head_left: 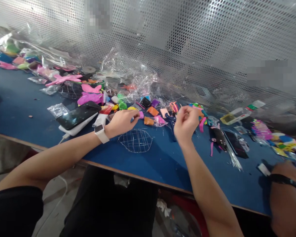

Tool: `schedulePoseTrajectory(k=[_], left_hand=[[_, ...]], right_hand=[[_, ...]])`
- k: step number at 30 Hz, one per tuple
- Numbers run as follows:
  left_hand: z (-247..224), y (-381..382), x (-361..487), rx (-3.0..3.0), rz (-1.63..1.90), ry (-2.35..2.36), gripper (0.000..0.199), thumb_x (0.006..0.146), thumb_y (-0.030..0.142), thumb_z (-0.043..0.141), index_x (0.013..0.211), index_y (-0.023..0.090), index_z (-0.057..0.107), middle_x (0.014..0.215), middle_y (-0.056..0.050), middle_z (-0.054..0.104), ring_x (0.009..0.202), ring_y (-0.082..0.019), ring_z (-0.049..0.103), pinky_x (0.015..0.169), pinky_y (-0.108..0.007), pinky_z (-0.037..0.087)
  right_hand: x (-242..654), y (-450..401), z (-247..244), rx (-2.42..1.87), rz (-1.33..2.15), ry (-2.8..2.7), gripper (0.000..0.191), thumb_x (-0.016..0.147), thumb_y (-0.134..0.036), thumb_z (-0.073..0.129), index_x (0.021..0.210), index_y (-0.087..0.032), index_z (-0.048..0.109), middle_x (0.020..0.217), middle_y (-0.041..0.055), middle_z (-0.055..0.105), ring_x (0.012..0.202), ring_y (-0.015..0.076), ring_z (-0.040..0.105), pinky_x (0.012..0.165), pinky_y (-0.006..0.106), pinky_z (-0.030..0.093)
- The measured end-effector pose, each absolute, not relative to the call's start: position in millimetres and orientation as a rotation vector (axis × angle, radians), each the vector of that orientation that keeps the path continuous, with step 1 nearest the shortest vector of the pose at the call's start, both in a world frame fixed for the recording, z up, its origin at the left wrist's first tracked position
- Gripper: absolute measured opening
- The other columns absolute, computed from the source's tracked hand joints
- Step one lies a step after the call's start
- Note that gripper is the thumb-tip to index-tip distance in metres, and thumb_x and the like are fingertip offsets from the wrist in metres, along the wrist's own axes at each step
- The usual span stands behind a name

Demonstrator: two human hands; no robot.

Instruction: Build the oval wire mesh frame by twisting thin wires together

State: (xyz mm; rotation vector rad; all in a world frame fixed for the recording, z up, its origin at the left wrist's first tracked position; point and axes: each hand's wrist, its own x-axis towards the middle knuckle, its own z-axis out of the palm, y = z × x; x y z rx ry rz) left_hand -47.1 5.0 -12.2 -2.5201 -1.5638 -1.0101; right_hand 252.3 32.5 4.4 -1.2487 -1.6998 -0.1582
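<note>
My left hand [123,121], with a white watch on its wrist, reaches over the table with its thumb and fingers drawn together. A small pink piece [141,115] is right at its fingertips; whether it is held I cannot tell. My right hand [186,124] is raised above the table to the right, fingers curled into a pinch, and whatever is in them is hidden. Between and below the hands lies a fish-shaped wire frame [136,141] with a grid of thin wires. Orange packets [153,111] and a pink clay packet [160,120] lie between the hands.
A black phone [79,115] rests on a white device at left. Further right are a dark pouch [219,138], a bundle of thin wires [233,154] and another phone [236,144]. Another person's arm [284,194] enters at right. Clear plastic bags [128,70] line the perforated metal wall.
</note>
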Motion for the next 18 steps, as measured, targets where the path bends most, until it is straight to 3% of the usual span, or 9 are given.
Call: schedulePoseTrajectory(k=[3, 10, 14, 18], left_hand=[[-14, 4, -47, -2.545, -1.001, -1.537, 0.024, 0.107, 0.026, 0.054, 0.109, 0.022, 0.077, 0.087, -0.004, 0.081, 0.072, -0.018, 0.072, 0.066, -0.032, 0.046], [-9, 2, -47, -2.589, -0.979, -1.535, 0.023, 0.106, 0.024, 0.055, 0.111, 0.021, 0.078, 0.088, -0.004, 0.08, 0.074, -0.019, 0.072, 0.068, -0.033, 0.046], [-6, 0, -46, -2.629, -0.923, -1.509, 0.024, 0.108, 0.024, 0.053, 0.112, 0.019, 0.076, 0.092, -0.005, 0.081, 0.076, -0.019, 0.071, 0.069, -0.033, 0.046], [-8, 0, -45, -2.649, -0.907, -1.489, 0.02, 0.107, 0.023, 0.055, 0.11, 0.019, 0.075, 0.097, -0.006, 0.082, 0.079, -0.019, 0.072, 0.07, -0.033, 0.047]], right_hand=[[276, 72, -3, -1.394, -0.063, -1.558, 0.035, 0.108, -0.036, 0.041, 0.122, -0.018, 0.067, 0.12, 0.0227, 0.074, 0.112, 0.0347, 0.072, 0.095, 0.051, 0.06], [259, 61, -14, -1.287, 0.059, -1.793, 0.03, 0.109, -0.038, 0.049, 0.106, -0.02, 0.073, 0.107, 0.0148, 0.081, 0.092, 0.0268, 0.073, 0.085, 0.041, 0.06], [250, 53, -15, -1.136, 0.037, -1.937, 0.024, 0.107, -0.037, 0.056, 0.102, -0.023, 0.074, 0.1, 0.0103, 0.078, 0.087, 0.0263, 0.071, 0.086, 0.043, 0.061], [259, 60, -15, -1.121, -0.011, -1.949, 0.015, 0.102, -0.028, 0.06, 0.104, -0.023, 0.074, 0.103, 0.0117, 0.079, 0.092, 0.0283, 0.073, 0.092, 0.047, 0.063]])
